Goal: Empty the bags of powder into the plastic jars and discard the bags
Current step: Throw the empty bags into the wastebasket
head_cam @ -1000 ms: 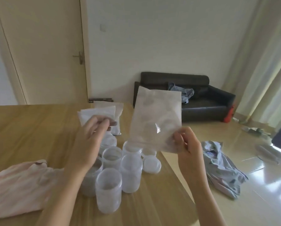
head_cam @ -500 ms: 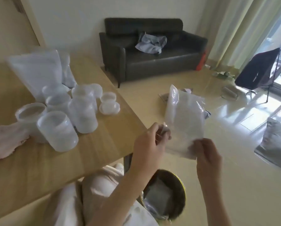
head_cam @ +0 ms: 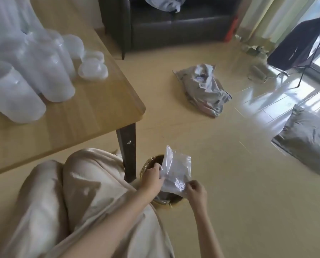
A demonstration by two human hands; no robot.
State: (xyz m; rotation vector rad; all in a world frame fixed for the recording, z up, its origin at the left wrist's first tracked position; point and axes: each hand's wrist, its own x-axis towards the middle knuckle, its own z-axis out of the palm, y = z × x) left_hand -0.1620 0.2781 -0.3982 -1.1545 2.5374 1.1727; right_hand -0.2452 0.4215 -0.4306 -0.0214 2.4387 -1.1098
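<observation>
**Now: bag held over the bin, both hands on it**

Head view. Low beside the surface (head_cam: 92,116), you hold one clear plastic bag (head_cam: 176,172) between both hands, directly above a dark round bin (head_cam: 151,162) that stands on the floor just beside the dark leg (head_cam: 126,151). Your left hand (head_cam: 150,176) grips the bag's left edge, fingers curled around the film. Your right hand (head_cam: 195,190) pinches the lower right corner, fingertips closed on the plastic. The bag is tilted, its upper end pointing away from you, its lower end over the bin's opening. Whether any powder is left inside cannot be told; the film looks mostly transparent and crumpled.

Bin: only part of the rim and the dark interior show around the bag and your left hand; a liner or something pale lies inside, too hidden to identify.

On the surface, upper left, a cluster of translucent plastic jars (head_cam: 55,79) stands upright and close together, blurred. Just to their right lie two round lids (head_cam: 93,70), flat, one partly behind the other. More pale bags (head_cam: 5,13) sit at the far left edge, blurred.

Your lap in light fabric (head_cam: 77,202) fills the lower left.

Floor: a crumpled grey cloth (head_cam: 203,90) lies well apart from the bin, a grey cushion (head_cam: 308,138) at right, a dark sofa (head_cam: 170,21) beyond.
</observation>
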